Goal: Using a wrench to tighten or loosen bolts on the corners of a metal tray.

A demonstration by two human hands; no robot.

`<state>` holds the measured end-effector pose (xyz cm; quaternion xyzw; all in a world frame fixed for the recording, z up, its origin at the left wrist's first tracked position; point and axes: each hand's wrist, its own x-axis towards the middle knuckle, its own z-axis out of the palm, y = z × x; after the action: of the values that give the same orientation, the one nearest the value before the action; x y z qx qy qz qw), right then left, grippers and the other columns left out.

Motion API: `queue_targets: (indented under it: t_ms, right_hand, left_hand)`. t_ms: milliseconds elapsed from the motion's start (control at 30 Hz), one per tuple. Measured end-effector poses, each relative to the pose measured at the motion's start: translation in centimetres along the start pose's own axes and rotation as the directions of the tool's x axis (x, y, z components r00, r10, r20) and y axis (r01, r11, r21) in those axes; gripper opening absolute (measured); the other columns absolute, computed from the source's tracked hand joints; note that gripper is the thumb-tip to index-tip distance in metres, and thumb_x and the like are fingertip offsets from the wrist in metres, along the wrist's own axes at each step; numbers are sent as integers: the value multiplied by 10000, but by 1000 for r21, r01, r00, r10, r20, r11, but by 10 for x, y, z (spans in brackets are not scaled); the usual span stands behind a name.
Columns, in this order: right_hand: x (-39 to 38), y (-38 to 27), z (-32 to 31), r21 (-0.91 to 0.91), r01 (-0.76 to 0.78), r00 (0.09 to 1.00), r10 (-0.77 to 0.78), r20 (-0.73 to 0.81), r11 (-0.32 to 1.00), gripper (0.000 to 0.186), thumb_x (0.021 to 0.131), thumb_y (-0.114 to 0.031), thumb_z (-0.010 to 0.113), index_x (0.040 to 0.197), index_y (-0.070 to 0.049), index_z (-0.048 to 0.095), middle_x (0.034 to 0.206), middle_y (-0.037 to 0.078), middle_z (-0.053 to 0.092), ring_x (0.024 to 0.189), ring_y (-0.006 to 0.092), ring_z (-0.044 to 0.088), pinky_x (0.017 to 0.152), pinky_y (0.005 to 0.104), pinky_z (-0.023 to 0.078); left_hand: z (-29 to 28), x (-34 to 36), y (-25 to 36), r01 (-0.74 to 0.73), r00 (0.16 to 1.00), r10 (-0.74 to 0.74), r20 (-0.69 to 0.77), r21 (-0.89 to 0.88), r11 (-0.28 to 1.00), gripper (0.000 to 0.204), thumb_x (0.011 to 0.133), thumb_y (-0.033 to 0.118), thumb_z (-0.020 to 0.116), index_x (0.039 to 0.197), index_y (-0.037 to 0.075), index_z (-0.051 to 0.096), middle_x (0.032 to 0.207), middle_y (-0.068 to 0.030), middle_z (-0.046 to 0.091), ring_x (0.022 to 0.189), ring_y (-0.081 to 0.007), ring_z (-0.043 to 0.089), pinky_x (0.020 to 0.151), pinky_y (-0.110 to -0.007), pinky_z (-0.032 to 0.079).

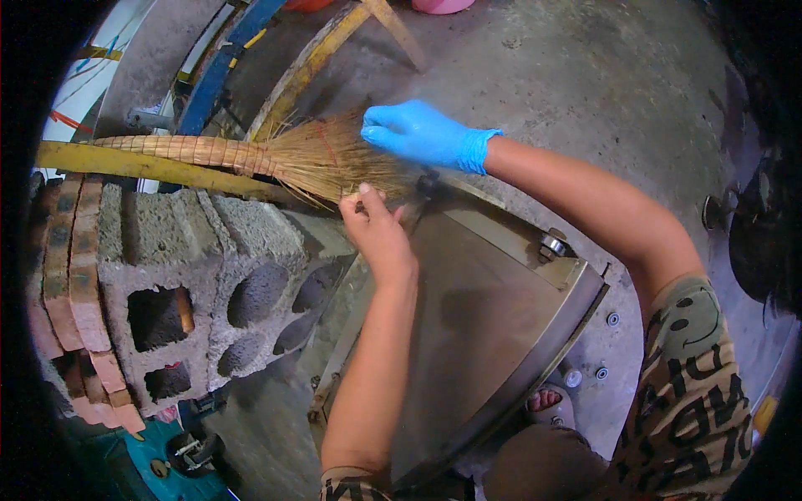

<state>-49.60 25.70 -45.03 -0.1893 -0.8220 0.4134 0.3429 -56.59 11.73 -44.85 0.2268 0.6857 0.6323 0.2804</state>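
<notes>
A straw broom (326,154) lies on its side, its bound handle pointing left and its bristles fanning out to the right. My bare left hand (380,238) is at the lower edge of the bristles. Thumb and fingers are pinched together, and what they hold is too small to make out. My right hand (422,135), in a blue glove, is closed at the upper edge of the bristle tips; its grip is hidden. Below both hands is a brownish metal panel (476,309) with a raised rim. A round steel bearing (551,246) rests at its right corner.
Concrete blocks (213,217) and red bricks (83,267) are stacked at left, under a yellow beam (167,167). Small bearings (614,319) lie on the floor at right, near my sandalled foot (549,402). A teal object (163,468) stands lower left. A blue bar (221,71) leans behind.
</notes>
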Motion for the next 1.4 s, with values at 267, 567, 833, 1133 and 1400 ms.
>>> queue_targets:
  t_ms: [267, 567, 833, 1133, 1400]
  right_hand:
    - [-5, 12, 14, 19, -119, 993, 119, -3, 993, 314, 884, -333, 482, 906, -22, 521, 719, 175, 543, 621, 256, 484, 629, 386, 422]
    - [4, 9, 6, -61, -83, 996, 83, 10, 995, 301, 862, -334, 445, 888, -61, 569, 847, 218, 591, 790, 414, 550, 704, 481, 430]
    - [15, 8, 12, -133, -91, 995, 96, 32, 987, 311, 879, -325, 466, 879, -23, 540, 770, 204, 557, 665, 346, 489, 638, 424, 408]
    - [29, 7, 10, -93, -126, 985, 136, 111, 988, 314, 834, -351, 455, 927, -93, 607, 903, 191, 609, 847, 388, 570, 745, 465, 441]
    - [33, -1, 20, -182, -117, 976, 147, 161, 976, 338, 823, -343, 464, 953, -68, 612, 913, 188, 614, 847, 375, 581, 750, 463, 451]
  left_hand:
    - [-1, -2, -11, -93, 991, 80, 111, 120, 988, 226, 928, 275, 454, 884, 57, 417, 876, -48, 482, 766, -122, 482, 647, -270, 488]
    - [-4, 10, -8, -36, 998, 36, 50, -7, 999, 198, 933, 266, 450, 902, 70, 445, 859, -38, 493, 795, -129, 501, 628, -299, 515]
    - [12, 16, 10, 37, 998, -43, 46, 125, 992, 233, 915, 282, 465, 949, 52, 458, 881, -55, 483, 806, -147, 492, 616, -308, 511]
    - [7, 5, 6, 36, 996, -43, 77, 88, 995, 214, 912, 256, 483, 949, 47, 458, 915, -67, 482, 842, -154, 497, 649, -305, 520]
    - [5, -18, -12, -61, 994, 55, 92, 58, 996, 191, 913, 245, 497, 893, 65, 434, 919, -37, 472, 835, -127, 481, 693, -296, 499]
